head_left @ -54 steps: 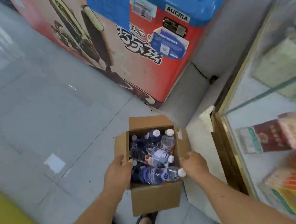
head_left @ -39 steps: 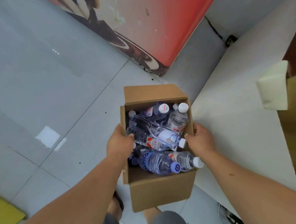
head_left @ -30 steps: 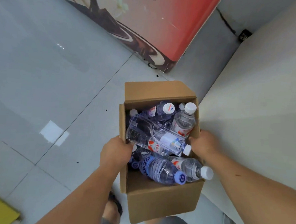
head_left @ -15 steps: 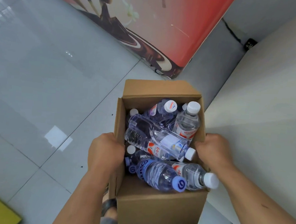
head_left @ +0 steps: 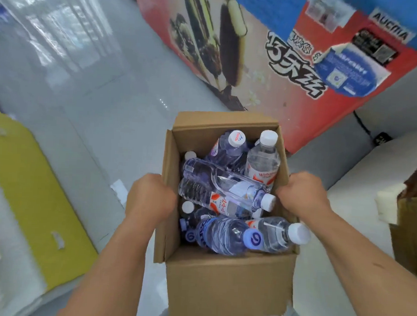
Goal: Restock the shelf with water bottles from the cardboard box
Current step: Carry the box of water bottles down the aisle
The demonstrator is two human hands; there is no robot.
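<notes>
**Both hands clasping the open box of bottled water**

The person's left hand [head_left: 150, 198] is clenching around the left wall of the cardboard box [head_left: 229, 281], knuckles pressing against the rim and the fingertips hiding behind the card. The right hand [head_left: 303, 193] is gripping the opposite wall at its top edge, fingers curling round it, so the box is sitting directly between the two fists. Whether its base is resting on anything cannot be told.

Inside, the water bottles are lying in a loose heap. A clear bottle [head_left: 224, 195] with a white cap is lying across the middle, its cap pointing at the right hand's knuckles and sitting just beside them. A blue-capped bottle [head_left: 224, 234] is lying near the front wall, and next to it a white-capped bottle [head_left: 278, 233] is poking out over the right rim, just below the right wrist. At the far end an upright bottle [head_left: 263, 161] with a red-and-orange label is standing beside a purple-tinted bottle [head_left: 227, 146] that is leaning towards it.

Beyond the box, a red-and-blue ice-cream freezer [head_left: 257, 63] is standing on the pale tiled floor [head_left: 95, 114]. A yellow board [head_left: 30, 183] is lying to the left.
</notes>
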